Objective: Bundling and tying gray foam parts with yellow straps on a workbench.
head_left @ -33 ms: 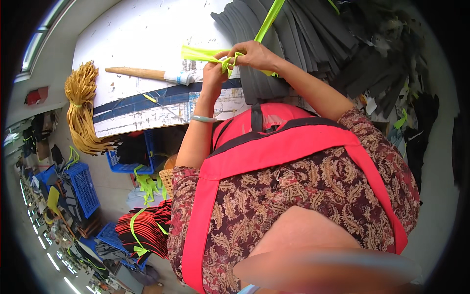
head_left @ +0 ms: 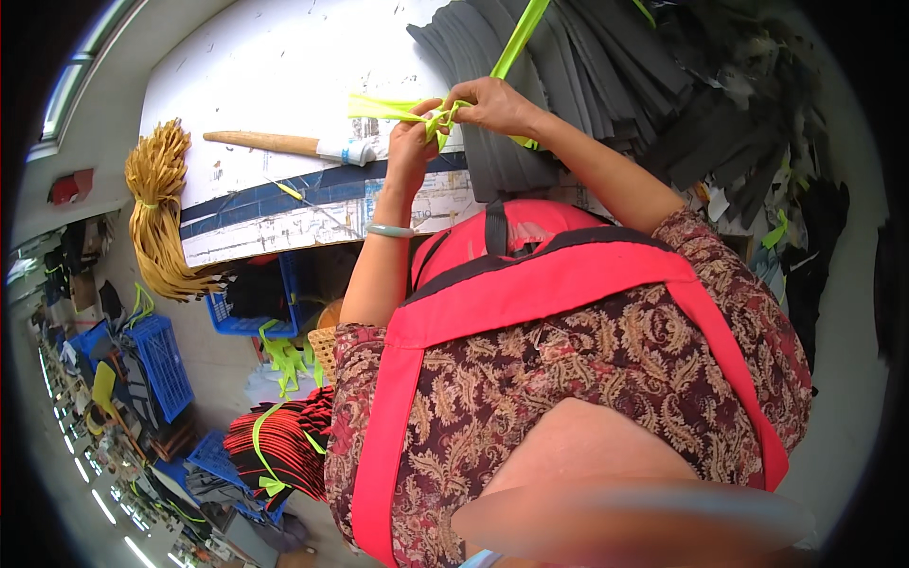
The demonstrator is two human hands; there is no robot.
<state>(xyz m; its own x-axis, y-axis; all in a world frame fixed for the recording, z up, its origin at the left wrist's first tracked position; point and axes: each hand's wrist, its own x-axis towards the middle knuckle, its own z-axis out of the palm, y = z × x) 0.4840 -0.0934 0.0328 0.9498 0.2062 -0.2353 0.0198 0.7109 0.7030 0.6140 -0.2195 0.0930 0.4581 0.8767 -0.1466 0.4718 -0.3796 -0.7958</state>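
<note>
A neon-yellow fabric strip (head_left: 519, 43) runs over a stack of dark grey cloth pieces (head_left: 502, 168) and comes together in a loose knot at the stack's left side. My left hand (head_left: 413, 144) pinches the strip beside the knot, with a loose tail pointing left past its fingers. Close against it on the right, my right hand (head_left: 494, 106) has thumb and fingertips closed on a loop of the same strip. Part of the knot is hidden behind the fingers.
On the white table (head_left: 275, 71) lie a wooden stick (head_left: 260, 141) with a white-wrapped end and a thin yellow tool (head_left: 290, 190). Tan straps (head_left: 156, 204) hang off its left edge. Dark scraps (head_left: 724, 142) pile up right. Below left are a blue crate (head_left: 163, 364) and a tied red-and-black stack (head_left: 284, 445).
My hands have shifted very slightly at the knot, and the strip's loop between the fingers has changed shape a little. Everything else stays put.
</note>
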